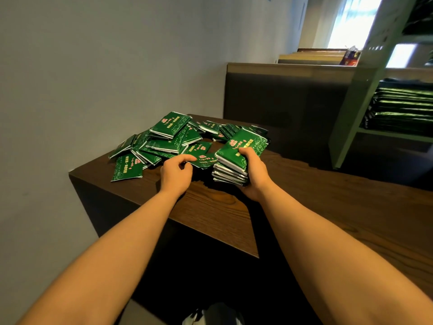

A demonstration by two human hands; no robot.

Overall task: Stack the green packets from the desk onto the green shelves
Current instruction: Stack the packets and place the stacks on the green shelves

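Both hands busy at the wooden desk
My right hand grips a stack of packets; my left hand pinches a single packet just beside it; the pink print is unreadable; a loose pile lies beyond; green shelves at right hold more.

At right, the blurred shelves are running out of frame. The right hand is hiding its fingers behind its stack. Print on the packets is showing unreadably small.
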